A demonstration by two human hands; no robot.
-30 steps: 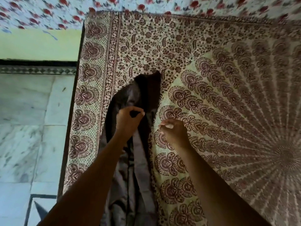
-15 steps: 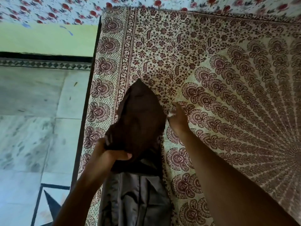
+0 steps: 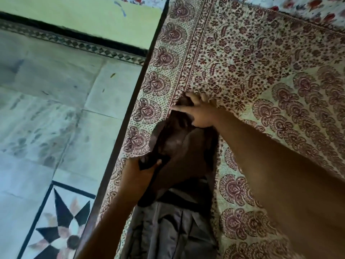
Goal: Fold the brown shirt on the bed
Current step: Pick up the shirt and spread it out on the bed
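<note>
The brown shirt (image 3: 183,154) lies lengthwise along the left side of the bed (image 3: 242,58), its far part folded back over its paler near part. My left hand (image 3: 141,171) grips the folded part's left edge, thumb on top of the cloth. My right hand (image 3: 197,113) rests on the shirt's far tip with fingers spread, pressing it onto the patterned bedcover. My right forearm crosses the lower right of the view and hides part of the bed.
The bed's dark left edge (image 3: 130,116) runs diagonally just left of the shirt. Beyond it is a marble floor (image 3: 56,109) with a black star inlay (image 3: 61,227). A green wall (image 3: 84,14) stands at the far left.
My right hand has moved left from the bedcover onto the shirt's far tip. My left hand still holds the folded part's left edge. The view has shifted left.
</note>
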